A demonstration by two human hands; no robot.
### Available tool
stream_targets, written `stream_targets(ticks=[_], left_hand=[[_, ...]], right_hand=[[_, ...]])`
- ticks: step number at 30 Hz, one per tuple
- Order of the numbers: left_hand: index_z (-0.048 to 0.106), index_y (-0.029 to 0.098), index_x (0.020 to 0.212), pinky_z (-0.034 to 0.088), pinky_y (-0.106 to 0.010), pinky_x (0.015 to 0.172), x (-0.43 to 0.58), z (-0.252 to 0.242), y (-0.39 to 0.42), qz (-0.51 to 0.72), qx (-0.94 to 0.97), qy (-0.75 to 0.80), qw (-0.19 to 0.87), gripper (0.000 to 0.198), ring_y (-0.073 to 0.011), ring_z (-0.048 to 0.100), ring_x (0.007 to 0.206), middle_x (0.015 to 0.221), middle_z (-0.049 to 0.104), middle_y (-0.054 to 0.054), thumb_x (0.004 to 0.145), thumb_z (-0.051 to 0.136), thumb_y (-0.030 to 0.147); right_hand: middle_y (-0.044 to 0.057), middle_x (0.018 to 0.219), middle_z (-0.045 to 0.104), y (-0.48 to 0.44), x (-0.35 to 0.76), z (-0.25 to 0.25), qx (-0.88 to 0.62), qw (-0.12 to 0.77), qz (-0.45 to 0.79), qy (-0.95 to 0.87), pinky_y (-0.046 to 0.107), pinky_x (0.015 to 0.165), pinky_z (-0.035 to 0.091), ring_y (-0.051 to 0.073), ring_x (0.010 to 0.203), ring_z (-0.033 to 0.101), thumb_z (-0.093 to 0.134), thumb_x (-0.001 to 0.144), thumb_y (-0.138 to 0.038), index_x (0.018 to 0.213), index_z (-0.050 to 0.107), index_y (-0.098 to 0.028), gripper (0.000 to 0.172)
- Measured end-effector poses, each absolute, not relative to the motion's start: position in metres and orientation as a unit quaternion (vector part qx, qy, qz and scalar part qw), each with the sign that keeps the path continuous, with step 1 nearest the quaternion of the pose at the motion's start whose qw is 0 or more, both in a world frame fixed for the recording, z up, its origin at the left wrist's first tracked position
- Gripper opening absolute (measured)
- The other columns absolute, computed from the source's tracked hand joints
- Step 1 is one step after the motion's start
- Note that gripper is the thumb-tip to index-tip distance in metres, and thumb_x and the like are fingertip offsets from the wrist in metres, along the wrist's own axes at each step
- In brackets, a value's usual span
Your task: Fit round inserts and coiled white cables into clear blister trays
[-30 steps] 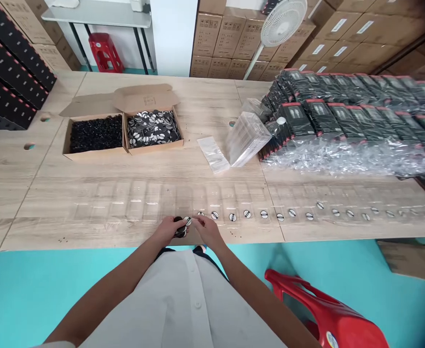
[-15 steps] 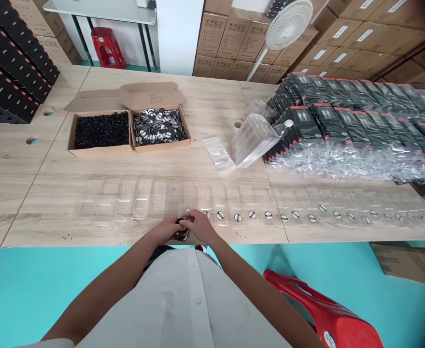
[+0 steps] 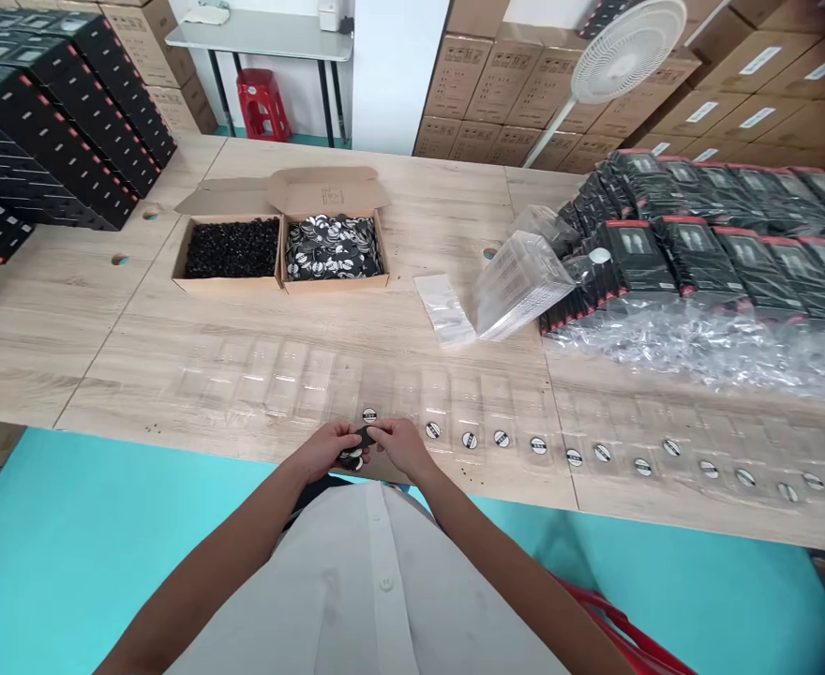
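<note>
My left hand (image 3: pixel 329 448) is closed round a small stack of black-and-white round stickers (image 3: pixel 351 458) at the table's front edge. Beside it my right hand (image 3: pixel 399 444) pinches a dark round sticker (image 3: pixel 366 436) at the top of the stack; the two hands nearly touch. Just beyond them, one round sticker (image 3: pixel 369 414) lies in a clear plastic tray (image 3: pixel 377 382). The row of clear trays runs left and right along the table. Those to the right hold one round sticker (image 3: pixel 433 429) each; the trays on the left (image 3: pixel 282 375) show bare plastic.
Behind the trays stand a carton of small black parts (image 3: pixel 232 249) and a carton of round stickers (image 3: pixel 334 249). Stacked clear trays (image 3: pixel 521 286) lie on the right, near plastic-wrapped black boxes (image 3: pixel 637 258). More black boxes (image 3: pixel 67 122) rise at the left. A red stool (image 3: pixel 616 623) stands behind on the right.
The view has turned, so the table and its things sit further right and tilted. My right hand has drawn a dark sticker slightly out from the stack in my left hand.
</note>
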State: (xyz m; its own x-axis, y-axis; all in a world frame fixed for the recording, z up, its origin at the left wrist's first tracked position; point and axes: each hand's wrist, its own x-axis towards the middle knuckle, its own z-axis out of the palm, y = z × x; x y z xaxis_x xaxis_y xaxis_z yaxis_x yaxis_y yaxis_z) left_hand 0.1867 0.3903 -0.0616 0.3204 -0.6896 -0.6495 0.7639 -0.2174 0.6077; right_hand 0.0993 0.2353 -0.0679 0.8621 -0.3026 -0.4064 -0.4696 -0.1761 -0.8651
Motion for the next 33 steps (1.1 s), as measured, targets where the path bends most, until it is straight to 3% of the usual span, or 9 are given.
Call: stream_targets(ticks=[5,8,10,14,17,20,22,29,33], left_hand=[[0.054,0.016,0.070,0.051,-0.027,0.055,0.178,-0.064,0.408,-0.484,0.578,0.112,0.648,0.031,-0.0198,0.068,0.068,0.071,0.069,-0.008,0.064,0.081,0.032],[0.055,0.016,0.071,0.050,-0.025,0.055,0.172,-0.068,0.427,-0.423,0.600,0.169,0.658,0.029,-0.0198,0.069,0.069,0.069,0.068,-0.008,0.065,0.080,0.029],[0.055,0.016,0.071,0.049,-0.025,0.055,0.168,-0.071,0.440,-0.395,0.603,0.200,0.663,0.029,-0.0192,0.068,0.067,0.067,0.068,-0.008,0.065,0.080,0.028],[0.055,0.016,0.073,0.048,-0.024,0.054,0.173,-0.081,0.452,-0.394,0.593,0.202,0.673,0.031,-0.0186,0.068,0.066,0.066,0.068,-0.007,0.063,0.082,0.028],[0.059,0.015,0.078,0.048,-0.025,0.054,0.190,-0.085,0.448,-0.443,0.575,0.154,0.670,0.033,-0.0181,0.067,0.063,0.066,0.069,-0.006,0.061,0.083,0.029],[0.063,0.015,0.083,0.047,-0.025,0.053,0.219,-0.082,0.446,-0.485,0.556,0.093,0.669,0.034,-0.0168,0.064,0.059,0.064,0.068,-0.005,0.060,0.083,0.030],[0.065,0.013,0.084,0.046,-0.025,0.053,0.239,-0.079,0.453,-0.493,0.556,0.068,0.666,0.033,-0.0155,0.062,0.057,0.064,0.068,-0.005,0.061,0.082,0.030],[0.064,0.014,0.081,0.048,-0.025,0.060,0.277,-0.077,0.504,-0.499,0.565,0.116,0.647,0.032,-0.0138,0.062,0.059,0.065,0.068,-0.004,0.061,0.082,0.032],[0.063,0.015,0.080,0.049,-0.026,0.061,0.278,-0.073,0.515,-0.508,0.546,0.120,0.655,0.032,-0.0144,0.063,0.062,0.066,0.068,-0.005,0.062,0.082,0.033]], right_hand=[[0.004,0.078,0.069,0.242,0.120,-0.072,-0.875,0.436,0.029,0.210,0.026,0.067,0.042,0.018,0.076,0.060,0.051,0.089,-0.033,0.082,0.074,-0.020,0.028],[0.008,0.089,0.068,0.256,0.140,-0.077,-0.956,0.281,0.041,0.081,0.029,0.077,0.041,0.020,0.090,0.058,0.046,0.094,-0.023,0.089,0.073,-0.022,0.027],[0.011,0.096,0.068,0.265,0.144,-0.077,-0.968,0.242,0.061,0.040,0.032,0.081,0.041,0.022,0.094,0.056,0.046,0.091,-0.013,0.094,0.071,-0.020,0.026],[0.012,0.103,0.066,0.283,0.128,-0.067,-0.956,0.273,0.078,0.078,0.032,0.080,0.041,0.023,0.095,0.056,0.045,0.091,-0.012,0.107,0.067,-0.020,0.028],[0.007,0.102,0.067,0.298,0.120,-0.058,-0.891,0.407,0.079,0.185,0.029,0.076,0.044,0.020,0.091,0.060,0.048,0.094,-0.030,0.111,0.066,-0.022,0.026],[0.005,0.092,0.070,0.310,0.133,-0.056,-0.811,0.513,0.066,0.272,0.028,0.072,0.046,0.019,0.083,0.063,0.050,0.091,-0.038,0.100,0.068,-0.019,0.028],[0.005,0.086,0.070,0.313,0.148,-0.059,-0.808,0.503,0.045,0.305,0.029,0.071,0.046,0.019,0.080,0.063,0.047,0.092,-0.039,0.093,0.068,-0.018,0.029],[0.011,0.108,0.064,0.305,0.183,-0.082,-0.956,0.124,0.105,0.246,0.032,0.080,0.039,0.025,0.101,0.056,0.060,0.085,-0.016,0.110,0.065,-0.019,0.025],[0.011,0.100,0.063,0.302,0.190,-0.089,-0.963,0.070,0.119,0.230,0.034,0.081,0.036,0.024,0.096,0.055,0.063,0.083,-0.013,0.094,0.067,-0.016,0.012]])
